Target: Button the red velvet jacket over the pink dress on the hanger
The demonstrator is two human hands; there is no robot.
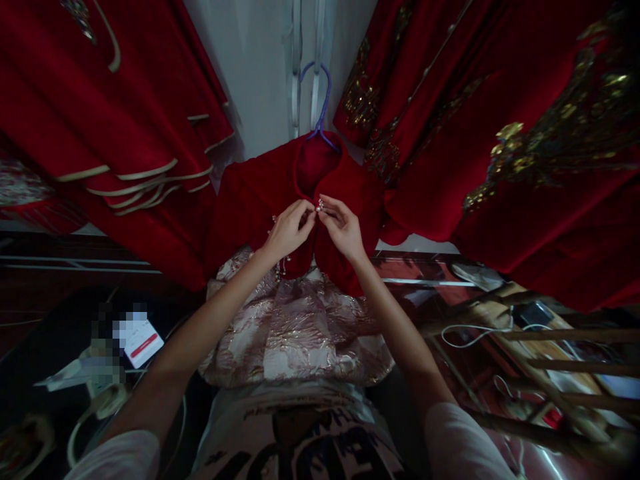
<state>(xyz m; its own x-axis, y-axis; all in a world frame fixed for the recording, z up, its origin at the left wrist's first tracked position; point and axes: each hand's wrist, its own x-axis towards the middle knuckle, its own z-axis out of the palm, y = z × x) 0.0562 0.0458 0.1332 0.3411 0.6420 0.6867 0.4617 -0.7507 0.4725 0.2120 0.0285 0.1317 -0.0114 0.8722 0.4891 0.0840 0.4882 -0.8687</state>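
Observation:
A red jacket (250,193) with a round neckline hangs in front of me on a purple hanger (326,100). At its front opening, just under the neckline, a small pearl-like fastener (319,207) sits between my hands. My left hand (293,227) has its fingers closed at the left edge of the opening. Opposite it, my right hand (343,225) pinches at the fastener, fingertips almost meeting the left ones. Beaded trim (281,263) dangles on the jacket's left side. Below the jacket, a shiny pinkish patterned skirt (300,327) spreads toward my lap.
Red garments with pale edging (145,133) hang at left. Gold-sequined red garments (520,160) hang at right. A lit phone (143,343) lies on a dark surface at lower left. A wooden slatted rack (575,367) with cables stands at lower right.

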